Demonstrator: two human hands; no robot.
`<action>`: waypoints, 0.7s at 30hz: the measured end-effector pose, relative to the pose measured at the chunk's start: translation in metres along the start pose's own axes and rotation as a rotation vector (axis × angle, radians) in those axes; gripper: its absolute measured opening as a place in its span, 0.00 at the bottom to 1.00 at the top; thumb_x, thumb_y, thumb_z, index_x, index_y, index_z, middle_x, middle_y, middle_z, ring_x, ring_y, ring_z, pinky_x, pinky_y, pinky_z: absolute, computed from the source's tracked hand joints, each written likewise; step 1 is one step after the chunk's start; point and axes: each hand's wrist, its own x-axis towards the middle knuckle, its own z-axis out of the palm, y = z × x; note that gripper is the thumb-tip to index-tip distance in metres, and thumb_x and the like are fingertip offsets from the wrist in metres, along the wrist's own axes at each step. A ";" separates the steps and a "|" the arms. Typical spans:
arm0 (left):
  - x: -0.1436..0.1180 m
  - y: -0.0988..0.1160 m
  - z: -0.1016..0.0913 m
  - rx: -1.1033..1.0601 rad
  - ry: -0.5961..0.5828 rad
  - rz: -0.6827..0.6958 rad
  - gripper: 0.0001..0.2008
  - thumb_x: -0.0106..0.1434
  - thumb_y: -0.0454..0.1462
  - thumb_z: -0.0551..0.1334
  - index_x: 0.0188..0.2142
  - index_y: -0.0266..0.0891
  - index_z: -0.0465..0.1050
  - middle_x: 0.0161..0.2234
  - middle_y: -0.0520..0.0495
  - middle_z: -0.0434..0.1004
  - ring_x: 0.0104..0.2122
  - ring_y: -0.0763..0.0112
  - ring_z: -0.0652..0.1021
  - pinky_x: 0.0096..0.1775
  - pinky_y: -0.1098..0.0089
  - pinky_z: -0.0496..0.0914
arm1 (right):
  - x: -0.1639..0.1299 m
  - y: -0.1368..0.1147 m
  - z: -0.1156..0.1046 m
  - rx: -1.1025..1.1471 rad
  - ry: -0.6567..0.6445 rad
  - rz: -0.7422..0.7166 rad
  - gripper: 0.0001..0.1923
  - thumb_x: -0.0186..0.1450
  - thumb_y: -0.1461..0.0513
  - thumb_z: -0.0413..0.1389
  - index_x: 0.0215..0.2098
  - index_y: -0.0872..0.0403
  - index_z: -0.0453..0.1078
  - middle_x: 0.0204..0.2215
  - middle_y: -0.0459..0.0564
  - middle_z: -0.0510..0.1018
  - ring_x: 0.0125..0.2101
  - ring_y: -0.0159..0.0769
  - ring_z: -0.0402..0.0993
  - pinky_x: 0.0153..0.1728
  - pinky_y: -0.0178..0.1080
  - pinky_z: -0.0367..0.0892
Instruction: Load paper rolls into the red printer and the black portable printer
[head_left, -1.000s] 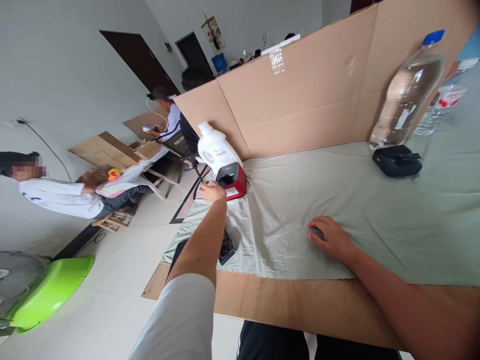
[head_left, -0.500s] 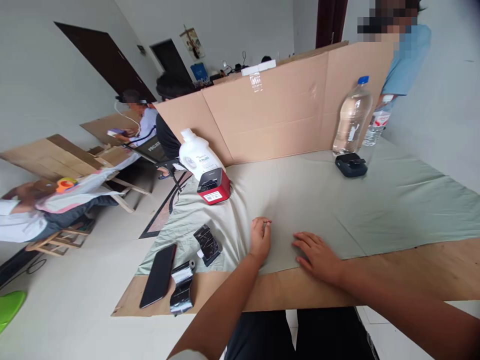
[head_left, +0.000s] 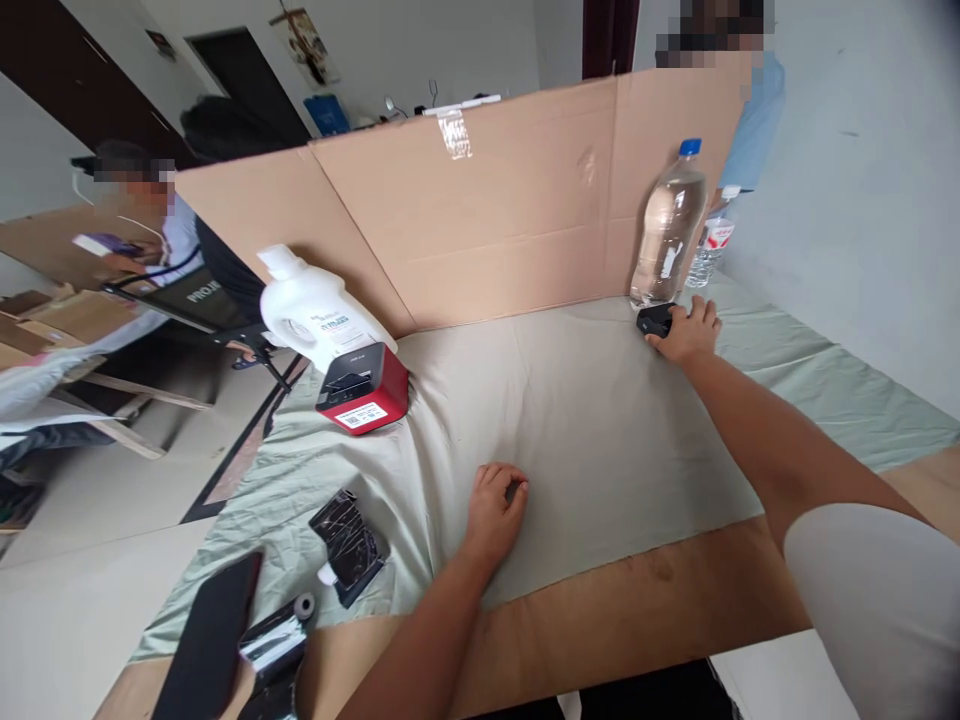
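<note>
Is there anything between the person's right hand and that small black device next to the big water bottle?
No. The right hand already rests on the small black device, so nothing visible lies between them. The big water bottle stands just behind it, touching or nearly so. The left hand lies curled on the green cloth, apart.

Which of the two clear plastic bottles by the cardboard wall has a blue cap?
The large clear plastic bottle beside the right hand has the blue cap; the small clear bottle behind it has a white cap and red label.
</note>
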 end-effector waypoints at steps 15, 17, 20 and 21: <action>-0.007 0.010 -0.001 -0.728 0.077 -0.157 0.16 0.62 0.49 0.63 0.45 0.44 0.71 0.41 0.44 0.75 0.42 0.63 0.77 0.44 0.60 0.72 | -0.107 -0.071 -0.018 0.340 -0.172 -0.150 0.36 0.50 0.54 0.66 0.55 0.53 0.66 0.52 0.60 0.71 0.54 0.54 0.67 0.55 0.53 0.64; -0.007 0.014 0.000 -0.997 -0.010 -0.283 0.25 0.59 0.54 0.65 0.51 0.46 0.68 0.46 0.42 0.75 0.45 0.60 0.78 0.46 0.58 0.73 | -0.155 -0.094 -0.022 0.429 -0.220 -0.351 0.33 0.51 0.54 0.66 0.54 0.51 0.67 0.51 0.58 0.73 0.53 0.54 0.68 0.56 0.55 0.64; -0.008 0.017 -0.001 -1.283 -0.048 -0.421 0.36 0.58 0.57 0.65 0.62 0.53 0.58 0.55 0.42 0.72 0.47 0.59 0.79 0.49 0.54 0.73 | -0.231 -0.122 -0.024 0.510 -0.247 -0.579 0.33 0.53 0.53 0.66 0.55 0.49 0.67 0.55 0.58 0.71 0.54 0.55 0.67 0.57 0.58 0.64; -0.009 0.017 -0.003 -1.327 -0.005 -0.445 0.38 0.58 0.57 0.66 0.64 0.55 0.54 0.58 0.43 0.71 0.48 0.60 0.79 0.50 0.55 0.73 | -0.254 -0.128 -0.025 0.511 -0.245 -0.609 0.34 0.53 0.51 0.66 0.56 0.49 0.67 0.57 0.60 0.69 0.55 0.57 0.66 0.57 0.59 0.63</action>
